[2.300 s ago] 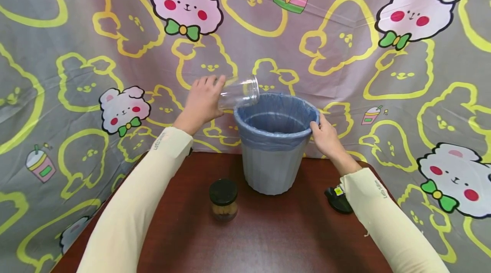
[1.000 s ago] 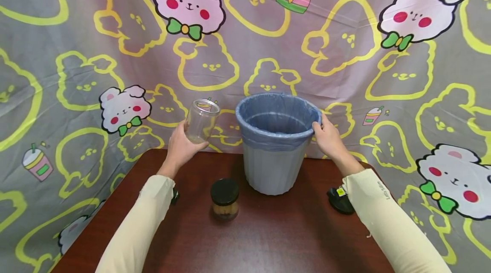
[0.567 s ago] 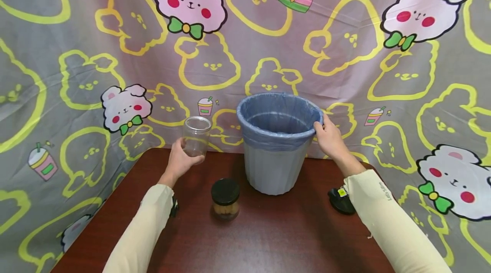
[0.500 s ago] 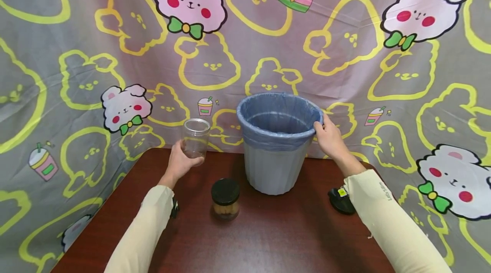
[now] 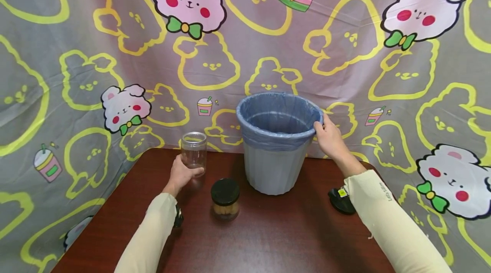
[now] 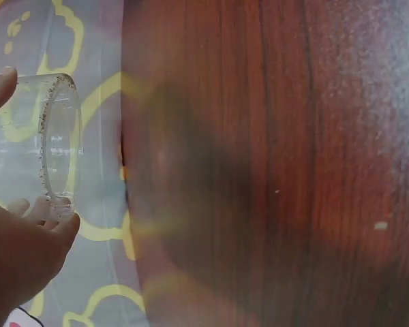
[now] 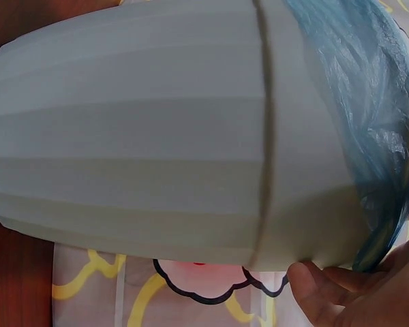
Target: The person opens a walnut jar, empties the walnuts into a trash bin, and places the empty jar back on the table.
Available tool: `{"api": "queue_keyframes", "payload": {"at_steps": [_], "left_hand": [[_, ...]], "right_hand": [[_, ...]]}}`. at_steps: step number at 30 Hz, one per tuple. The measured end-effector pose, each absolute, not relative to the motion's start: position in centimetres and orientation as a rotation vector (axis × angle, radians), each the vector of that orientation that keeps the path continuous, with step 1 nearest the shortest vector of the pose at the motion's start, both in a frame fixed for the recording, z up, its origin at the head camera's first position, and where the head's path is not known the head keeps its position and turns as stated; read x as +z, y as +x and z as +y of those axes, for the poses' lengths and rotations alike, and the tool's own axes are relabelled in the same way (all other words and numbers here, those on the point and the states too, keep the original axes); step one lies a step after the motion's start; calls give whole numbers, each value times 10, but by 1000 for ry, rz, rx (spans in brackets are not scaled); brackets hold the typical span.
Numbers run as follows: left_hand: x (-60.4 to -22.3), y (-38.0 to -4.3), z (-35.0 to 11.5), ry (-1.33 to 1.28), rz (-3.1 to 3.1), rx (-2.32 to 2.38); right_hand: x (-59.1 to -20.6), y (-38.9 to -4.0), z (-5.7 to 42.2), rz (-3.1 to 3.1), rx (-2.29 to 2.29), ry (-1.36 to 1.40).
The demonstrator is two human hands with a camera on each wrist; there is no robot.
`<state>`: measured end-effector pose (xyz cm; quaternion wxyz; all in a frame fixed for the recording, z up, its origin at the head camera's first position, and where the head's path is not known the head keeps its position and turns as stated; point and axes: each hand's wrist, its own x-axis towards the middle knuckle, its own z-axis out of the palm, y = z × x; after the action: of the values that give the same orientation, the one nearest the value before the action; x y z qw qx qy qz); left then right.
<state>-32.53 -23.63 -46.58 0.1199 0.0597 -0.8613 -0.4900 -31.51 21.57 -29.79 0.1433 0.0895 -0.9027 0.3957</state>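
My left hand [image 5: 184,174] grips a clear jar [image 5: 194,150] low on its side, fingers and thumb around it. The jar is upright and lidless, over the table's back left. In the left wrist view, small brown crumbs line the bottom edge of the jar [image 6: 58,146]. A grey trash bin [image 5: 272,170] with a blue plastic liner [image 5: 276,140] stands at the table's back. At the bin's right rim, my right hand [image 5: 329,136] pinches the lined edge between thumb and fingers; the right wrist view shows the thumb [image 7: 305,279] against the bin's outer wall.
A smaller jar [image 5: 225,210] with a black lid and tan pieces inside stands left of the bin. By my right wrist lies a flat black round object [image 5: 341,204]. Patterned cloth [image 5: 268,42] rises behind the brown table [image 5: 268,239].
From being tipped over the bin's left rim, the jar has swung left, turned upright and come down toward the table in my left hand. My right hand stays on the rim.
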Motion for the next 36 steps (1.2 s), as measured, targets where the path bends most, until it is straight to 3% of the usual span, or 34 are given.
{"api": "queue_keyframes", "payload": {"at_steps": [36], "left_hand": [[-491,-329,-249,269,-2573,-1431]], "right_hand": [[-297,-312,214,-2607,1128,254]]}}
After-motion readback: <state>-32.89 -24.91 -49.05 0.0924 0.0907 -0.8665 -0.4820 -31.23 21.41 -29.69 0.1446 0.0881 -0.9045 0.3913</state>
